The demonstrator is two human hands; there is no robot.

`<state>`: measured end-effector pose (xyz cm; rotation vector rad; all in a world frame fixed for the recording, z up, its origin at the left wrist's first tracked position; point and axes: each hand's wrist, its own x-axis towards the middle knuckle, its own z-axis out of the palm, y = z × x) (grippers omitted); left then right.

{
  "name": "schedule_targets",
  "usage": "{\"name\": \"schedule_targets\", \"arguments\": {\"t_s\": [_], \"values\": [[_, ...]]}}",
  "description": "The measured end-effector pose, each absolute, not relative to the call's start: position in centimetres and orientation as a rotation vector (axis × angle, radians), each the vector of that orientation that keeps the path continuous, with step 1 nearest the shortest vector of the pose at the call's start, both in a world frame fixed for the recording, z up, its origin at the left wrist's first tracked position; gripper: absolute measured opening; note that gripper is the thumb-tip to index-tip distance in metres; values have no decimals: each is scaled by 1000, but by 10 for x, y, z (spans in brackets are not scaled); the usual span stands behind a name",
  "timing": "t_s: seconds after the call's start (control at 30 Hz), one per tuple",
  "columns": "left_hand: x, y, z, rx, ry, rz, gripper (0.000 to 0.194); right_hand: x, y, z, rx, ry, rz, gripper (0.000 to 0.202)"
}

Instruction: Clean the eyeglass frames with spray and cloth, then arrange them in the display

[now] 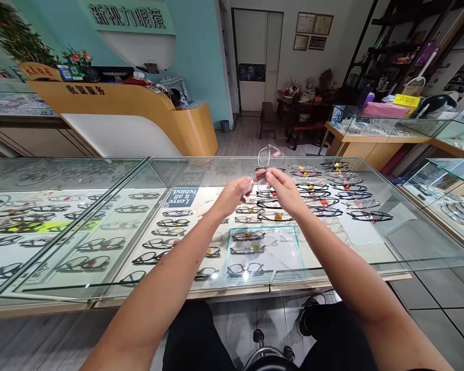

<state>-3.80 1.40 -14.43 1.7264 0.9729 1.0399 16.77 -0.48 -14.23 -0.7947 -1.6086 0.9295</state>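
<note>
The hands (pixel 286 190) hide part of the glasses (pixel 263 156) and most of a white item (pixel 249 187)

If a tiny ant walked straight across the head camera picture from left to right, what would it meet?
A leafy plant → the blue "Leave it all behind." card → the left hand → the right hand holding glasses → a pink box → a yellow sign.

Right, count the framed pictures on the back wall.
4: the upper-left frame, upper-right frame, lower-left frame and lower-right frame, grouped right of the pale door. None appears hidden.
</note>
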Motion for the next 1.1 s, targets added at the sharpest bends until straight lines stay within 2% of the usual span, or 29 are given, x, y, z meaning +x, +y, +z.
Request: {"name": "schedule_targets", "arguments": {"t_s": [0.1, 0.23, 0.27, 0.43, 0.53, 0.73, 0.8, 0.87, 0.93, 0.97, 1.03, 1.1], "values": [[-54, 29, -144, 1685, 1087, 1276, 64, 169, -4, -143, -825, -1612, 899, 58], [-86, 62, -154, 1505, 1489, 1481, 22, 170, -4, -143, -832, -1607, 880, 55], [-94, 69, -159, 1447, 1601, 1469, 17, 170, -4, -143, -835, -1608, 875, 53], [-116, 87, -178, 1509, 1905, 1246, 18, 170, -6, -142, -818, -1606, 876, 50], [-118, 88, -183, 1536, 1953, 1186, 14, 170, -6, -143, -836, -1608, 884, 54], [-116, 88, -188, 1541, 1954, 1166, 24, 169, -5, -143, -833, -1619, 884, 56], [-113, 87, -186, 1536, 1950, 1174, 32, 169, -4, -143, -821, -1618, 890, 56], [-108, 82, -181, 1500, 1997, 1234, 49, 169, -4, -143, -820, -1617, 897, 55], [-102, 73, -171, 1461, 2100, 1403, 65, 169, -4, -143, -820, -1611, 904, 54], [-99, 68, -166, 1464, 2146, 1525, 66, 169, -4, -144, -815, -1607, 907, 53], [-94, 58, -154, 1585, 2119, 1764, 51, 168, -4, -144, -800, -1598, 914, 52], [-91, 50, -146, 1843, 1907, 1696, 26, 168, -4, -144, -794, -1596, 919, 52]]}}
